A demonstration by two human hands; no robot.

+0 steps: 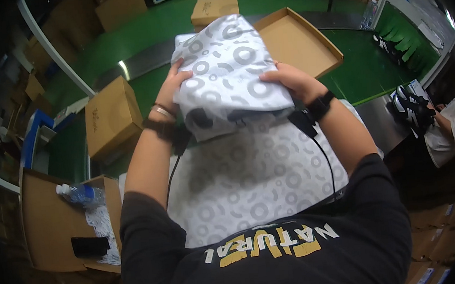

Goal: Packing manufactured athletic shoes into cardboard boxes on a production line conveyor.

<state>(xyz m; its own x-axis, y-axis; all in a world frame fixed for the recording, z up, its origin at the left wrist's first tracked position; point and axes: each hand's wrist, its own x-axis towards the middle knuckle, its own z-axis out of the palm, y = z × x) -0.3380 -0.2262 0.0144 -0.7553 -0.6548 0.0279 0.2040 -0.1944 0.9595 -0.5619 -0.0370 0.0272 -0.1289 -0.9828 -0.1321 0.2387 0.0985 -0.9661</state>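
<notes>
A bundle wrapped in white paper with grey rings and arcs (226,68) is held up between my two hands, so what lies inside is hidden. My left hand (172,87) grips its left side, thumb on top. On the right side my right hand (295,82) clasps it, thumb pressed on the paper. Below the bundle, a stack of the same patterned paper (253,178) lies in front of my body. Beyond my right hand an open, shallow brown cardboard box or lid (300,39) rests on the green surface, partly covered by the bundle.
A closed brown box (110,117) stands to the left, another (214,9) at the back. At lower left, an open carton (54,224) holds a water bottle (82,194), a black phone (89,246) and small white slips. On the right a co-worker holds a black-and-white shoe (413,110).
</notes>
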